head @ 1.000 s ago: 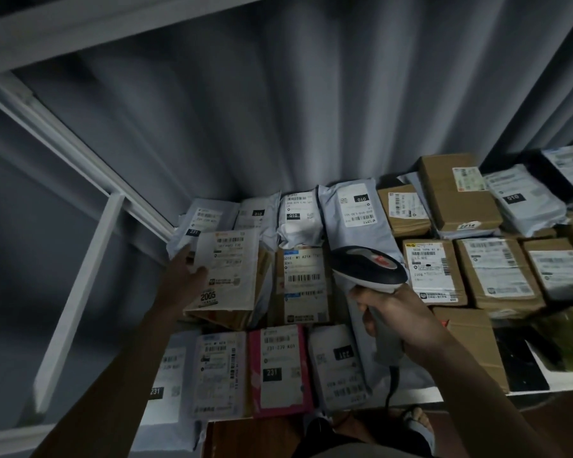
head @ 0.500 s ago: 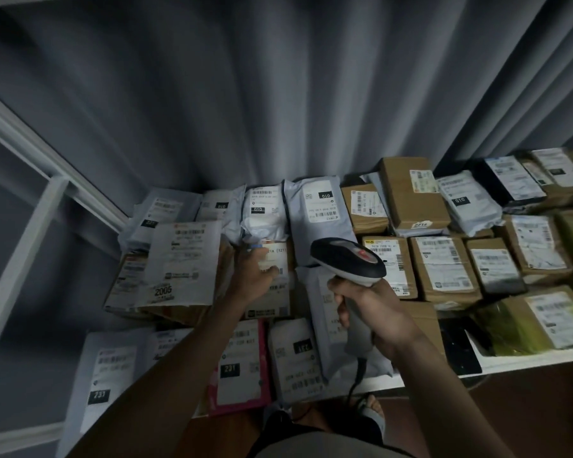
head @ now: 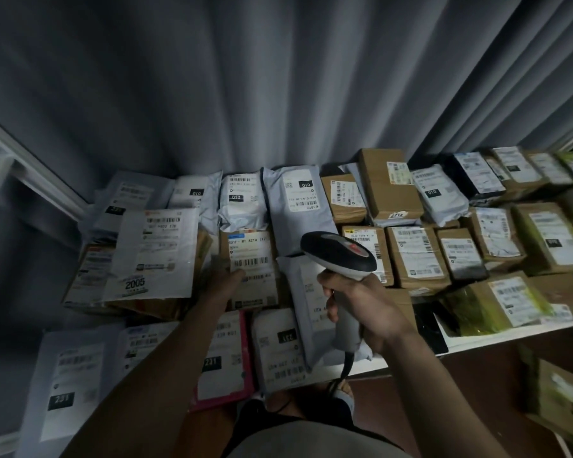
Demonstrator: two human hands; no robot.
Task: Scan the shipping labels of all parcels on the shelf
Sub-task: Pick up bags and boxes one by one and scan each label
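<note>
The left hand [head: 224, 285] steadies a brown cardboard parcel [head: 250, 269], fingers flat on its white label, so the right hand [head: 361, 302], clenched round the grey handheld scanner [head: 339, 256], can read it.

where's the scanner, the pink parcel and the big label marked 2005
scanner [head: 339, 256]: head view, on its dark head.
pink parcel [head: 245, 352]: head view, on its pink right edge.
2005 label [head: 156, 252]: head view, on the middle of the white sheet.
</note>
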